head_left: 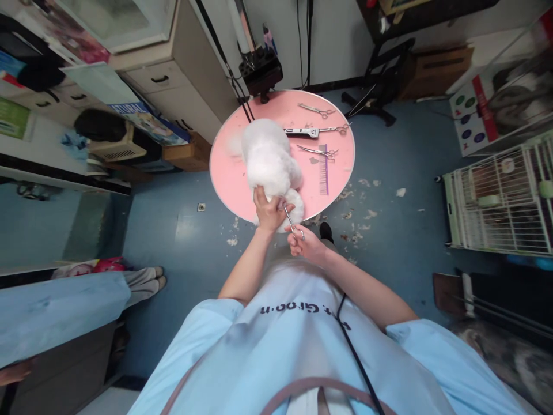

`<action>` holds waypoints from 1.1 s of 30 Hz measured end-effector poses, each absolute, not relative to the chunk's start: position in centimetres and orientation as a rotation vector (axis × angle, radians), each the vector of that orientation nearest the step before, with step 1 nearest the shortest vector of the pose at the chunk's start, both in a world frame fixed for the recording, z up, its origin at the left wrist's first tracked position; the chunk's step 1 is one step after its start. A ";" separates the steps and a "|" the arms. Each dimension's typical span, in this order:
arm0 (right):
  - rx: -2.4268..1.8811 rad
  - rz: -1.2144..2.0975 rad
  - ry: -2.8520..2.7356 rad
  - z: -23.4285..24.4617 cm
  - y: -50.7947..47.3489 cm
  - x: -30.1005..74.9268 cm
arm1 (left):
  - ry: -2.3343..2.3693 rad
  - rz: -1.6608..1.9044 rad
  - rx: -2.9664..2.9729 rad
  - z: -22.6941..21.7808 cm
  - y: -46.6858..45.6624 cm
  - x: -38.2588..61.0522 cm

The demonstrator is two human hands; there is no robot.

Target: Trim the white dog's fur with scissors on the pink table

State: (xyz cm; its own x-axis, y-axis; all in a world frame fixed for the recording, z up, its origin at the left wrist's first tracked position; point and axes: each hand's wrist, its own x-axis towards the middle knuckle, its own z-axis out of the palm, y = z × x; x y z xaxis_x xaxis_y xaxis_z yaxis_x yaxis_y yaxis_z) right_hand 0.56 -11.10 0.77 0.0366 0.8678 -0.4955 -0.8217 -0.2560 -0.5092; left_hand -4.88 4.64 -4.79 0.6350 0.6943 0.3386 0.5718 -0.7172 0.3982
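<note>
My R hand (303, 241) is curled round the handles of slim metal scissors (288, 216), tips pointing fwd & a bit L into the white fluffy dog (265, 147). Blades look close tog.; can't tell if they actually meet. My L hand (268, 213) lies on the dog's fur just ahead & L of the R fingers, index & thumb spread wide, scissor tips right by the thumb. Can't tell if L fingers pinch anything, fluff hides some of it. Dog's under & fwd of my L fingers, on the pink table (228, 184), near the edge by me, most of its body stretching away from them.

Fwd-R of R fingers, well apart: purple-backed comb (326, 173), w/ curved scissors (309, 150) lying across its top end. Beyond those, clippers (301, 133), 2nd pair (334, 129) just R of them, 3rd pair (317, 110) farthest. Way fwd-L of R fingers, past table edge: blk tool holder (260, 72). Fur clumps (370, 214) on floor R of R hand. Apron (298, 351) behind both hands. Far R, wht wire cage (505, 199); far L, another person's gray trousers (140, 283).
</note>
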 end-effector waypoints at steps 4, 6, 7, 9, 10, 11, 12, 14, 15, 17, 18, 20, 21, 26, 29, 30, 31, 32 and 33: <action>-0.956 1.560 -0.099 0.7 -10.6 -0.1 | 1.019 0.712 2.615 -4.9 4.4 -4.8; -0.990 1.540 -0.113 0.6 -10.5 -0.2 | 1.010 0.732 2.622 -4.9 4.4 -4.8; -1.002 1.528 -0.116 0.6 -10.5 -0.3 | 1.006 0.745 2.624 -5.0 4.4 -4.8; -1.009 1.511 -0.124 0.4 -10.5 -0.3 | 1.004 0.763 2.622 -5.0 4.5 -4.8; -1.004 1.508 -0.129 0.4 -10.4 -0.3 | 1.006 0.765 2.618 -5.0 4.5 -4.8; -0.993 1.509 -0.135 0.4 -10.4 -0.4 | 1.011 0.763 2.612 -5.0 4.5 -4.8; -0.977 1.512 -0.141 0.4 -10.4 -0.4 | 1.015 0.758 2.606 -5.0 4.4 -4.7; -0.934 1.520 -0.149 0.6 -10.5 -0.7 | 1.028 0.740 2.590 -4.8 4.3 -4.7; -0.910 1.519 -0.151 0.7 -10.7 -0.9 | 1.039 0.729 2.581 -4.7 4.3 -4.7; -0.860 1.513 -0.142 1.0 -10.9 -1.3 | 1.061 0.703 2.568 -4.5 4.1 -4.6; -0.832 1.510 -0.125 1.1 -11.0 -1.4 | 1.070 0.692 2.562 -4.4 4.1 -4.5; -0.765 1.506 -0.064 1.4 -10.9 -1.6 | 1.086 0.676 2.550 -4.4 3.9 -4.4; -0.730 1.503 -0.025 1.4 -10.8 -1.7 | 1.095 0.670 2.542 -4.4 3.8 -4.3; -0.651 1.467 0.138 1.9 -9.4 -1.7 | 1.144 0.658 2.519 -4.7 3.4 -3.9; -0.628 1.438 0.205 2.1 -9.1 -1.9 | 1.157 0.660 2.527 -4.7 3.3 -3.8; -0.614 1.438 0.216 2.1 -9.1 -1.9 | 1.157 0.660 2.530 -4.7 3.3 -3.8; -0.599 1.442 0.222 2.2 -9.1 -2.0 | 1.157 0.661 2.532 -4.7 3.3 -3.8; -0.585 1.448 0.225 2.2 -9.0 -2.0 | 1.157 0.662 2.531 -4.7 3.3 -3.8; -0.577 1.452 0.226 2.3 -8.9 -2.0 | 1.153 0.663 2.531 -4.8 3.3 -3.8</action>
